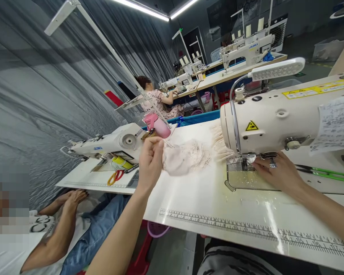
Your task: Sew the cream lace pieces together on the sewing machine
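Note:
My left hand [151,158] is raised over the table, its fingers closed in a pinch on the edge of a pale pink piece of fabric [179,160]. The fabric hangs to the right, crumpled and a little blurred. More pale, gathered fabric [220,143] lies behind the needle end of the white sewing machine [263,110] and runs toward the presser foot [243,162]. My right hand [278,172] is low beside the foot, fingertips drawn together next to the metal parts. What they pinch, if anything, is hidden.
Green-handled tweezers [329,173] lie right of my right hand. A second sewing machine [111,141], red and yellow scissors [115,177] and a pink bottle [159,126] stand or lie to the left. A seated person [57,233] is close at left; another works farther back.

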Demonstrator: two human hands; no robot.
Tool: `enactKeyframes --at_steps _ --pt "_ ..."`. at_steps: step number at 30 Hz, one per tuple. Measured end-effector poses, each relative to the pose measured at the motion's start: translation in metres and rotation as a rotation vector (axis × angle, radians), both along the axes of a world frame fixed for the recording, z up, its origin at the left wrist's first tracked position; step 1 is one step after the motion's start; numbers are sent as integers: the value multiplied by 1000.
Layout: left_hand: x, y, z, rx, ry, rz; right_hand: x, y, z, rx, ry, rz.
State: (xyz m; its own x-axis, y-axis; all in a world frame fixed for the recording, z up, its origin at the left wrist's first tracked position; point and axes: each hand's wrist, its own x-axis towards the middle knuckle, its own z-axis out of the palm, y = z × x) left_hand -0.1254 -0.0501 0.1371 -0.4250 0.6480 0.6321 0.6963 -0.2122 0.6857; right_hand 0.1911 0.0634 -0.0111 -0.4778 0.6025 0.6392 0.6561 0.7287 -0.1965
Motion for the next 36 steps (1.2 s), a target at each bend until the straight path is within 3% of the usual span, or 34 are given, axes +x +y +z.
enactKeyframes --at_steps 3,5,8,10,13,16,20,25,31,36 --pt "45 -13 -6 -319 -296 -305 -1 1 -1 -33 -48 3" --pt "70 -9 -20 -520 -379 -477 -2 3 -3 -52 -64 -19" --pt "96 13 -52 -734 -114 -638 -2 5 -3 -78 -71 -39" --pt "108 29 -73 -775 126 -614 -1 5 0 -101 -69 -46" --pt "118 36 -90 -625 443 -500 0 1 6 -92 -53 -83" --pt "123 25 -99 -381 779 -552 0 -6 12 -19 -70 -60" --pt "125 15 -116 -252 996 -603 -3 -16 16 132 -174 68" --pt "121 32 -133 -237 1012 -569 -9 -24 16 147 -368 40" --pt "115 46 -135 -212 968 -548 -10 -29 14 12 -510 -81" --pt "112 47 -136 -208 1001 -548 -10 -28 18 74 -559 -117"
